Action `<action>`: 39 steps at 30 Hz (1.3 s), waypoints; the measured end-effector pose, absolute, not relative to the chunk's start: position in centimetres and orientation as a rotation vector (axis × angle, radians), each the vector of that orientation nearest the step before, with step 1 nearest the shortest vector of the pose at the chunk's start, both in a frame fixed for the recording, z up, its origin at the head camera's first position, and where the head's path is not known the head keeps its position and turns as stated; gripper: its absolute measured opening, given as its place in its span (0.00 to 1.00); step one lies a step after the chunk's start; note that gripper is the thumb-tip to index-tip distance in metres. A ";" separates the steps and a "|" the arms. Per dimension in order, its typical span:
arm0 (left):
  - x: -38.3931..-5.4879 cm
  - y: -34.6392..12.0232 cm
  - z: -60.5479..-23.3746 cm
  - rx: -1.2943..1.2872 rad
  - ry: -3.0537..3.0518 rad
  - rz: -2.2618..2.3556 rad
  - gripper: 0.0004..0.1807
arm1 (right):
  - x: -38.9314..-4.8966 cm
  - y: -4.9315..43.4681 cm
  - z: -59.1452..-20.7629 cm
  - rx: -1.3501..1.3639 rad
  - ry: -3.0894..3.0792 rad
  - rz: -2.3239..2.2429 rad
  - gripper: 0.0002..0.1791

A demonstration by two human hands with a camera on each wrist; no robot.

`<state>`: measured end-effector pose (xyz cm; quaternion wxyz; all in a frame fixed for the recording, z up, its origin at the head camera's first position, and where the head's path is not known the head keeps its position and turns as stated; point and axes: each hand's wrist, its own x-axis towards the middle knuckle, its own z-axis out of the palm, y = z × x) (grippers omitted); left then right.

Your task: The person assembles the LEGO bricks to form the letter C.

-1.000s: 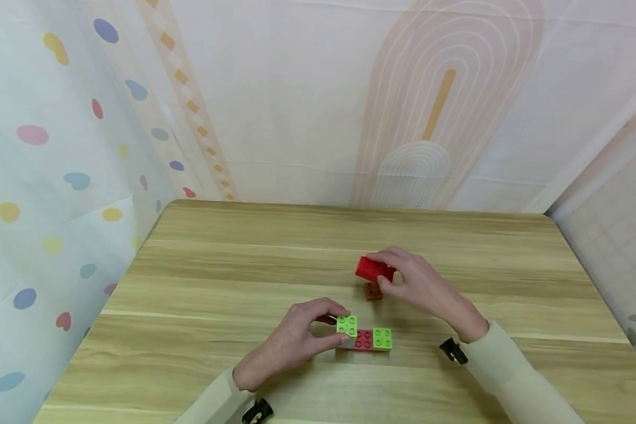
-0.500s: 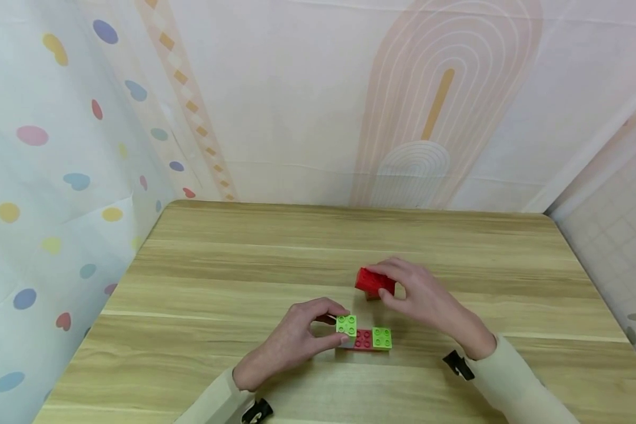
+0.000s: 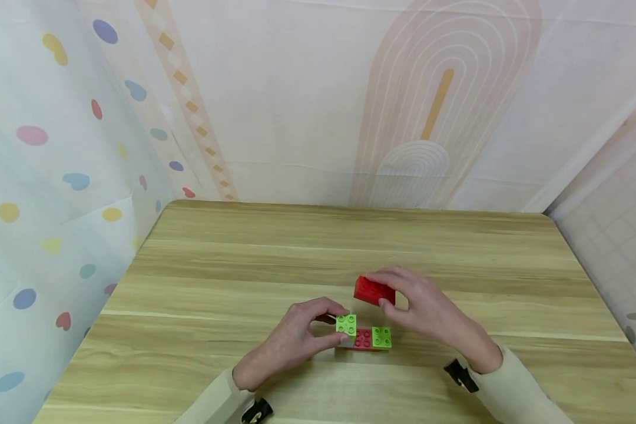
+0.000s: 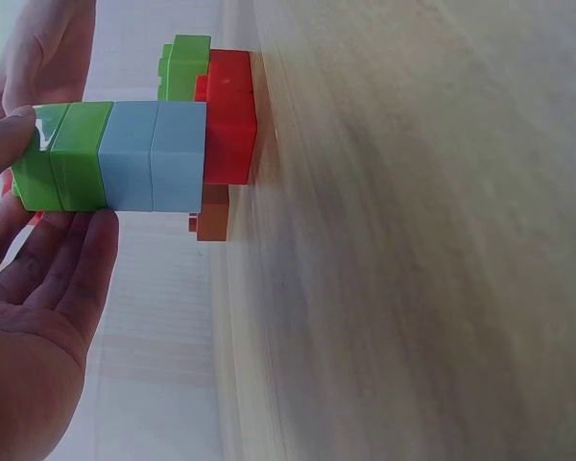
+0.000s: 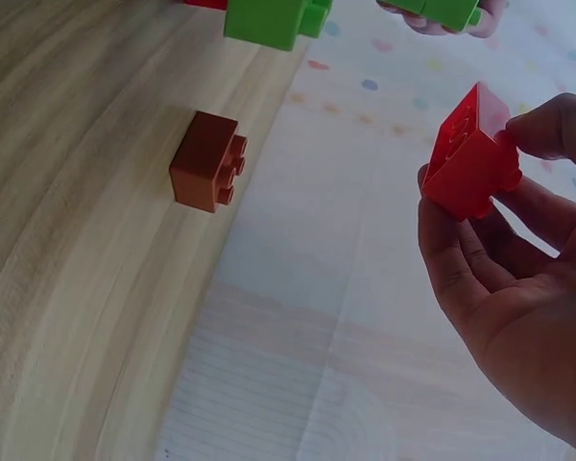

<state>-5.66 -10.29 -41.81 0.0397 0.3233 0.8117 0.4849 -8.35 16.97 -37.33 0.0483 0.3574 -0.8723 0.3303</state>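
My left hand pinches the top of a stack of building blocks between thumb and fingers. In the left wrist view, two green blocks sit above two light blue blocks. That stack stands on the left end of a longer red brick; a green block sits on its right end. My right hand holds another red brick, tilted, in the air behind the assembly. A brown brick lies on the table, hidden in the head view.
The wood-grain table extends around the bricks on all sides. Behind it hangs a pale patterned cloth, with a dotted cloth along the left. A black strap piece hangs at the right cuff.
My right hand has brought the red brick closer to me, down in the head view, and it now covers the brown brick there. My left hand stays in place on the stack.
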 end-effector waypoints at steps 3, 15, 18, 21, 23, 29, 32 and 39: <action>-5.7 -10.3 -41.8 0.993 2.486 1.487 0.16 | -8.1 16.9 -37.3 1.115 -2.632 1.036 0.26; -5.8 -10.3 -41.8 1.008 2.484 1.501 0.16 | -7.4 16.8 -37.3 1.212 -2.535 1.036 0.26; -5.8 -10.3 -41.7 1.000 2.472 1.507 0.15 | -7.2 16.7 -37.3 1.234 -2.518 1.031 0.27; -5.9 -10.3 -41.7 0.997 2.464 1.507 0.15 | -6.8 16.7 -37.3 1.232 -2.537 1.050 0.26; -5.9 -10.3 -41.7 0.992 2.464 1.505 0.16 | -6.6 16.7 -37.3 1.221 -2.565 1.072 0.26; -5.8 -10.3 -41.7 0.970 2.474 1.492 0.15 | -6.1 16.5 -37.3 1.217 -2.612 1.122 0.25; -5.8 -10.3 -41.7 0.969 2.472 1.494 0.15 | -5.9 16.3 -37.4 1.219 -2.618 1.127 0.24; -5.8 -10.3 -41.8 0.992 2.466 1.515 0.16 | -5.6 16.1 -37.7 1.279 -2.594 1.097 0.25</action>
